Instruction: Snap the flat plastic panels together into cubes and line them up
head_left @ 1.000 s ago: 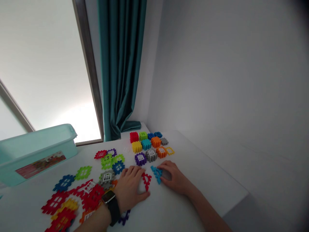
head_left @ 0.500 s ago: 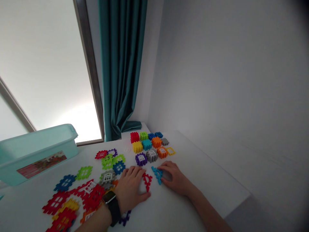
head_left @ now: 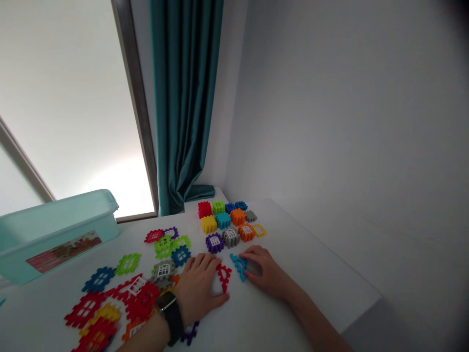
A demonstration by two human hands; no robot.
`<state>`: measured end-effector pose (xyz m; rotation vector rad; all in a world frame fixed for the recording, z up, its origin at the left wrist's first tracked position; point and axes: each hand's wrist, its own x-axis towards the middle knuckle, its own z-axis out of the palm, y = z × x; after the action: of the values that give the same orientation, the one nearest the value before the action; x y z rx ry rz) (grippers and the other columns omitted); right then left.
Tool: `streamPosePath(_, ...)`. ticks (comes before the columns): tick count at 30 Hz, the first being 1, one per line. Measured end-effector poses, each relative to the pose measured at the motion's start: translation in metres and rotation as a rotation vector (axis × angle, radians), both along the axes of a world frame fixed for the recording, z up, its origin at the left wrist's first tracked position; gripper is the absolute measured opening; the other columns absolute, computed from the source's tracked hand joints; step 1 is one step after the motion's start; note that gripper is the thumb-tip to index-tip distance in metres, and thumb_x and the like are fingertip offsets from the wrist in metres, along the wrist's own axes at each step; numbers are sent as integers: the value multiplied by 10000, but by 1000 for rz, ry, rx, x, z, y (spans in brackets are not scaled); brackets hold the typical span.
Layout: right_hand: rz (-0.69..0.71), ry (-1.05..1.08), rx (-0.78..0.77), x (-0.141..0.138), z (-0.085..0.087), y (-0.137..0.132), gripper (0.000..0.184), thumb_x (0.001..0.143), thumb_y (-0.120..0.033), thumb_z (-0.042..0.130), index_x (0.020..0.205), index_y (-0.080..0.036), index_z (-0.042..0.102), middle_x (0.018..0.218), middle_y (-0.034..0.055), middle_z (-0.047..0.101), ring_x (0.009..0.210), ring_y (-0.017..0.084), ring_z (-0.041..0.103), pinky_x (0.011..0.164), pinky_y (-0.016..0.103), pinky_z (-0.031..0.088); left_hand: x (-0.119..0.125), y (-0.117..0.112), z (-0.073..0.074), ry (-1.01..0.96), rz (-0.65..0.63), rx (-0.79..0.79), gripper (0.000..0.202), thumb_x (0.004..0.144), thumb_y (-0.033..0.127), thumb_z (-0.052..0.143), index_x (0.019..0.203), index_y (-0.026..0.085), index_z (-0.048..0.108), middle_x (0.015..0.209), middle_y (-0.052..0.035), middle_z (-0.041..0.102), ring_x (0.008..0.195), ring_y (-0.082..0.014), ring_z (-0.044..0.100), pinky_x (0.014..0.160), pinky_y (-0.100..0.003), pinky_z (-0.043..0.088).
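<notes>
My left hand (head_left: 200,288), wearing a black-strapped watch (head_left: 167,313), lies flat on the white table (head_left: 293,274). Its thumb side is beside a red arch-shaped plastic piece (head_left: 223,276). My right hand (head_left: 266,273) rests just to the right, fingertips against a blue triangular plastic piece (head_left: 239,267). Neither hand visibly lifts anything. A purple piece (head_left: 190,333) lies below my left wrist, and a grey window piece (head_left: 163,270) lies beyond the left hand's fingers.
Several assembled waffle-block cubes (head_left: 223,225) stand in rows beyond my hands. Flat interlocking pieces (head_left: 86,310) in several colours are spread to the left. A pale turquoise plastic box (head_left: 54,239) stands at the left table edge. A teal curtain (head_left: 185,98) hangs by a bright window (head_left: 73,122).
The whole view has drifted slightly. My hands and the red and blue pieces show no clear movement relative to the table.
</notes>
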<state>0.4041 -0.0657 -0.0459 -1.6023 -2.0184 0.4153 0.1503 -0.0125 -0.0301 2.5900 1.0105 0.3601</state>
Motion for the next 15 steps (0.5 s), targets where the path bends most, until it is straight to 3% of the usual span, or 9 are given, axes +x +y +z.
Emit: streamPosePath(15, -33, 100, -18, 0, 3, -3, 349, 876, -328, 625, 1211, -236, 657, 1200, 95, 653, 1161, 279, 569, 1059, 485, 410, -1, 0, 5, 15, -9, -9, 533, 816, 499, 671, 1276, 259, 551, 1338, -86, 586, 1253, -327, 489, 1063, -484, 346)
